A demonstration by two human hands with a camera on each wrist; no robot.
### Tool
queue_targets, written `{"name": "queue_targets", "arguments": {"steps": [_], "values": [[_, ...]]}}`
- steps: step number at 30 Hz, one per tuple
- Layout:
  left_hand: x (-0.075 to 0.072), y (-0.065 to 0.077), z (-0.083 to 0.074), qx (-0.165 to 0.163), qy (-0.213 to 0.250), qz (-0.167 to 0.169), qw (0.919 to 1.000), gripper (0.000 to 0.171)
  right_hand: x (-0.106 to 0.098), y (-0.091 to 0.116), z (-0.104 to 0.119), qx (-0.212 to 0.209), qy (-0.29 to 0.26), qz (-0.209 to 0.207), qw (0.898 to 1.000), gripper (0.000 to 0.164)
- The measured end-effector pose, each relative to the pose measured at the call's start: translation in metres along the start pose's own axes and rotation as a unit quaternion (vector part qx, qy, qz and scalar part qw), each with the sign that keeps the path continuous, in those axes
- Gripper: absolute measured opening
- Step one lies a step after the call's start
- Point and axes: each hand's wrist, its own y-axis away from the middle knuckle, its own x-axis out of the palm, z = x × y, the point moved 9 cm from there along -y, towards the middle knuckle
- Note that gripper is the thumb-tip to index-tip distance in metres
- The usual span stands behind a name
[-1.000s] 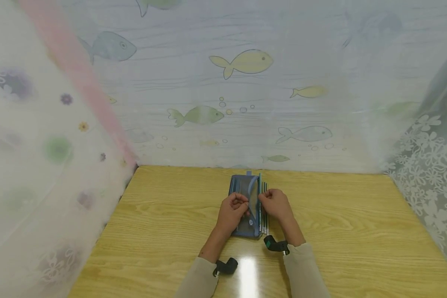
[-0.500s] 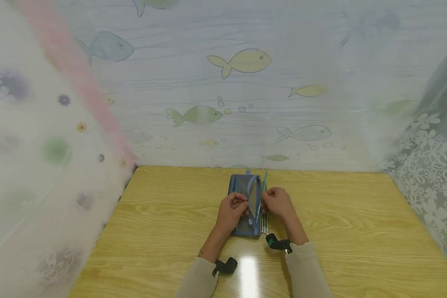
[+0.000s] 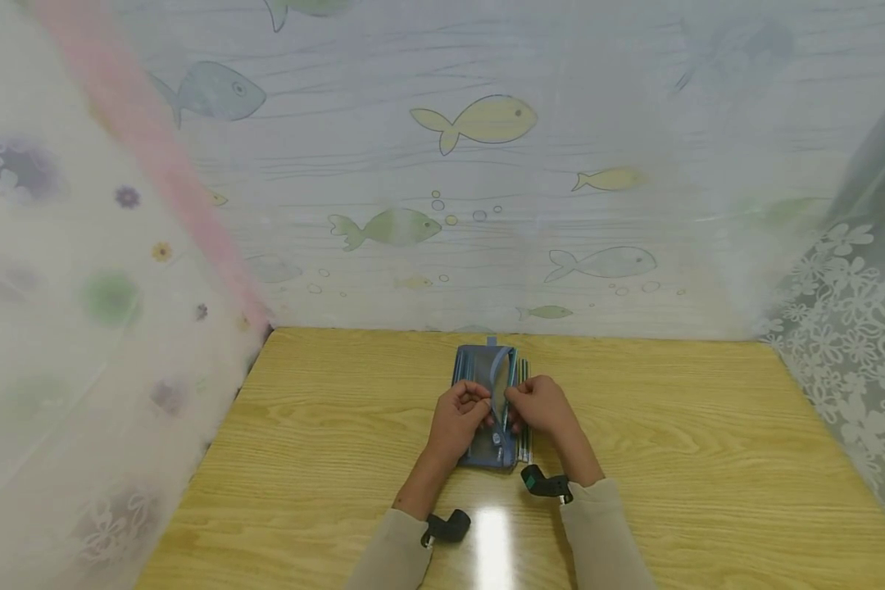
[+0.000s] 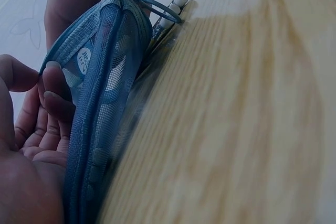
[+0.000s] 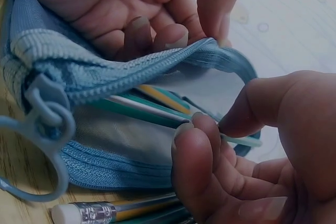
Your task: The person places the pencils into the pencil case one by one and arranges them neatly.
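Note:
A blue mesh pencil case (image 3: 478,449) lies on the table, its zipper opening gaping on the right side. My left hand (image 3: 457,422) pinches the opening's left edge between thumb and fingers and lifts it. At the opening, my right hand (image 3: 544,406) pinches a green-and-silver striped pencil (image 5: 152,109), whose length lies inside the case. A yellow pencil (image 5: 163,98) shows deeper within. Just outside, along the case's right side, lie several pencils (image 3: 525,375) with white erasers (image 5: 65,214). The zipper pull's ring (image 5: 59,166) hangs at the near end.
The wood-grain table (image 3: 324,410) extends to both sides of the case. A fish-patterned curtain (image 3: 383,164) hangs at its back edge, with a flowered curtain (image 3: 66,344) on the left. Black cameras (image 3: 450,526) are strapped to both wrists.
My right hand has brought the pencil from the case's right side, tilting it over the edge, to the left into the opening. My left hand keeps its place on the edge.

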Motion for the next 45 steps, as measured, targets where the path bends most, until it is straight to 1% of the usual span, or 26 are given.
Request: {"name": "queue_targets", "arguments": {"steps": [5, 10, 14, 18, 20, 23, 27, 29, 32, 36, 41, 45], "values": [[0.0, 0.0, 0.001, -0.006, -0.004, -0.001, 1.0, 0.011, 0.004, -0.001, 0.0, -0.005, -0.002, 0.003, 1.0, 0.036], [0.001, 0.0, 0.0, -0.004, -0.006, 0.004, 1.0, 0.011, 0.008, -0.003, 0.0, -0.003, 0.007, 0.005, 1.0, 0.035], [0.001, 0.0, 0.0, -0.005, -0.002, 0.007, 1.0, 0.011, 0.008, -0.002, 0.002, -0.003, 0.012, 0.003, 1.0, 0.033], [0.0, 0.001, 0.001, -0.009, 0.006, 0.002, 0.9999, 0.012, 0.006, -0.001, 0.001, -0.002, 0.015, 0.002, 1.0, 0.032], [0.0, 0.001, 0.001, -0.011, 0.012, -0.003, 0.9999, 0.013, 0.004, -0.001, 0.0, 0.0, 0.015, 0.0, 1.0, 0.032], [-0.001, 0.001, -0.001, -0.008, 0.022, -0.01, 0.9997, 0.013, 0.0, -0.001, 0.0, -0.01, 0.007, -0.002, 1.0, 0.031], [-0.002, 0.001, -0.003, -0.004, 0.03, -0.013, 0.9995, 0.011, -0.012, -0.001, 0.0, -0.022, -0.012, -0.023, 0.999, 0.026], [-0.001, 0.001, -0.004, -0.003, 0.033, -0.012, 0.9994, 0.012, -0.02, -0.002, -0.002, -0.022, -0.016, -0.037, 0.999, 0.025], [-0.001, 0.001, -0.005, -0.003, 0.03, -0.01, 0.9995, 0.012, -0.033, -0.001, -0.008, -0.015, 0.005, -0.054, 0.998, 0.024], [-0.001, 0.001, -0.005, -0.004, 0.027, -0.01, 0.9996, 0.012, -0.044, 0.002, -0.016, 0.008, 0.041, -0.064, 0.997, 0.025], [-0.002, 0.001, -0.003, -0.004, 0.023, -0.014, 0.9996, 0.012, -0.048, 0.005, -0.021, 0.02, 0.069, -0.074, 0.995, 0.026], [-0.001, 0.002, -0.002, -0.001, 0.024, -0.012, 0.9996, 0.012, -0.047, 0.007, -0.02, 0.024, 0.105, -0.088, 0.99, 0.037]]}}
